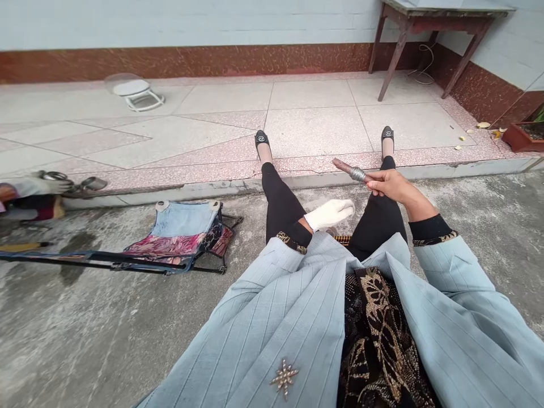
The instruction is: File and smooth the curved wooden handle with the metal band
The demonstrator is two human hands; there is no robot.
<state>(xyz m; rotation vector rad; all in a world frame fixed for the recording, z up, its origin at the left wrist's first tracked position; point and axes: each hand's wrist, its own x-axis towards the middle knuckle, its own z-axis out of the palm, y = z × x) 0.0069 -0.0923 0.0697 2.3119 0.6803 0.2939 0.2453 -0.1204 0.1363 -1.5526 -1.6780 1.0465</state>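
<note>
I sit on the ground with my legs stretched toward a tiled step. My right hand (393, 186) is closed around a brown wooden spindle (348, 169) wound with silvery thread, held above my right knee and pointing left. My left hand (329, 214) wears a white glove and rests between my thighs, fingers together, close to a thin thread that runs up to the spindle. Whether the gloved fingers pinch the thread I cannot make out. A beaded brown object (342, 239) lies partly hidden just under that hand.
A folded fabric stool (178, 238) lies on the concrete to my left. Metal items and cloth (38, 192) sit at the far left. A white round object (136, 92) stands on the tiles. A wooden table (429, 34) and a planter (527, 136) stand at the right.
</note>
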